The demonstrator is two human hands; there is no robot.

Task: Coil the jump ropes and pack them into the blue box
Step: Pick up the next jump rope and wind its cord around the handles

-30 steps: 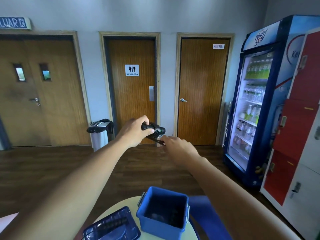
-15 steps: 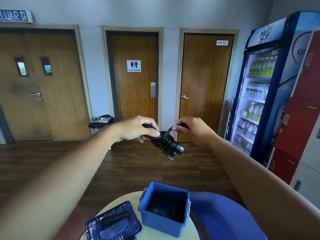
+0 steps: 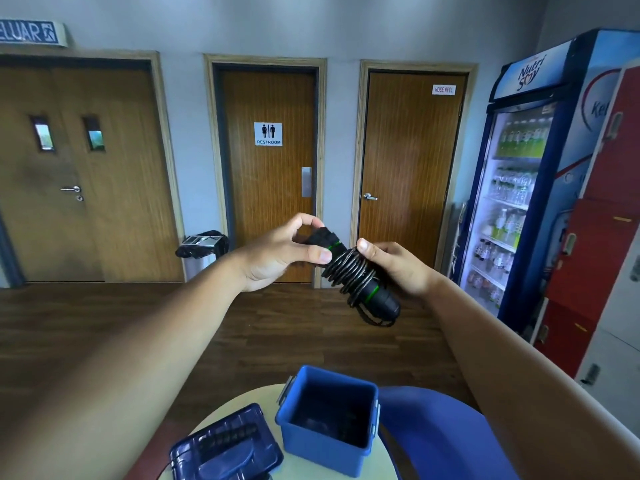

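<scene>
I hold a black jump rope [image 3: 356, 275] with green rings in mid-air, its cord wound in tight turns around the two handles. My left hand [image 3: 277, 252] pinches the upper end of the handles between thumb and fingers. My right hand [image 3: 394, 263] grips the wound cord from the right, thumb on top of the coil. A short loop of cord hangs below the lower handle end. The open blue box [image 3: 329, 419] stands on the round table [image 3: 311, 467] below, its inside dark, contents unclear.
The box's dark blue lid [image 3: 225, 445] lies on the table left of the box. A blue chair [image 3: 440, 434] sits to the right. A drinks fridge [image 3: 526, 188], red lockers [image 3: 602, 244] and three wooden doors stand beyond, with a bin [image 3: 202, 247] by the wall.
The coiled rope and both hands have come lower and closer to me. My right hand moved from pinching the cord end to gripping the coil itself.
</scene>
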